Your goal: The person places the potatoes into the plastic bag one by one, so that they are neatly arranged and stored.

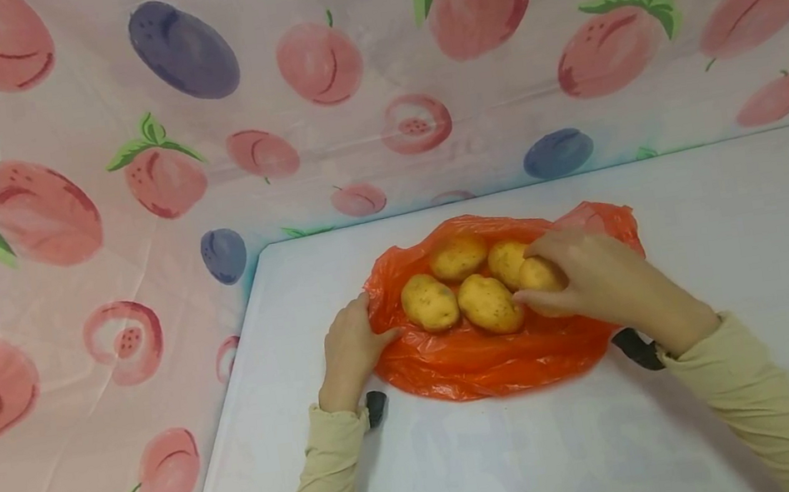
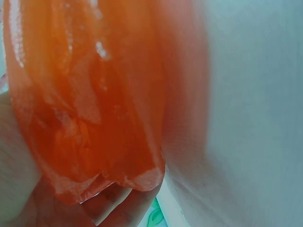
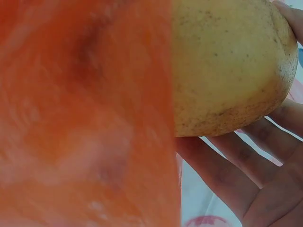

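Observation:
An orange plastic bag (image 1: 473,374) lies spread on the table with several potatoes on it, among them one potato (image 1: 429,302) at the left and another (image 1: 490,304) in the front middle. My right hand (image 1: 599,276) holds the rightmost potato (image 1: 541,280) between thumb and fingers. Close up in the right wrist view, this brown-speckled potato (image 3: 232,66) is partly covered by the orange film (image 3: 85,118), with fingers (image 3: 270,175) spread beneath it. At the bag's left edge, my left hand (image 1: 350,349) pinches the plastic; its fingers (image 2: 113,205) show behind the film in the left wrist view.
The white tabletop (image 1: 516,464) extends in front of the bag and to its right. A pink fruit-print cloth (image 1: 268,205) hangs behind and to the left of the table. Dark wrist-camera pieces (image 1: 639,349) stick out beside the sleeves.

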Demonstrator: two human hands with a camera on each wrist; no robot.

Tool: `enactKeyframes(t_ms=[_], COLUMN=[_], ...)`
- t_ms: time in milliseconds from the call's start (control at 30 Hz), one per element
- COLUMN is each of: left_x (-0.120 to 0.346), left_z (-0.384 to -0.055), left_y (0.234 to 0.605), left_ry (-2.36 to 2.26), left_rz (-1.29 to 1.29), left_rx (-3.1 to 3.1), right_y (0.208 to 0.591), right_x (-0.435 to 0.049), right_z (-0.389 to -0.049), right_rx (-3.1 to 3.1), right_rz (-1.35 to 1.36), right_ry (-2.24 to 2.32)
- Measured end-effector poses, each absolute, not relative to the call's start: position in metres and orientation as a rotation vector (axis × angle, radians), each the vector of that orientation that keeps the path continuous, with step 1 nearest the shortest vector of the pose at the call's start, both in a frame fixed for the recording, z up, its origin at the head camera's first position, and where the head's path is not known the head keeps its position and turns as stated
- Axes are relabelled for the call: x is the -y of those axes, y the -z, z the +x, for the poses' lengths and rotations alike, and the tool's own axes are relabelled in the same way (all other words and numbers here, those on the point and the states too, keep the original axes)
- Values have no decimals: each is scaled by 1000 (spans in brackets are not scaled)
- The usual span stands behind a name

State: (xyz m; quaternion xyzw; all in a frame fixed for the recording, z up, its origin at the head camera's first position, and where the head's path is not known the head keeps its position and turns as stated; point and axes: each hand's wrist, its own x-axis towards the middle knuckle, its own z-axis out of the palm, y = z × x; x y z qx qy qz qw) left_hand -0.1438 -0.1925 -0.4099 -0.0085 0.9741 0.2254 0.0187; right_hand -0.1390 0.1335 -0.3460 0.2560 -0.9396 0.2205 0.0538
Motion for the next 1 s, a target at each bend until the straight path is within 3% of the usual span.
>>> enactKeyframes(t_ms=[1000], left_x=[191], left_z=[-142], left_y=[407], left_ry=[-701], left_rz=[-16], left_rx=[-3030], right_y=[368], right_x=[-130], right_z=[-139], right_rx=[2823], right_rz=[878], right_ry=[-577])
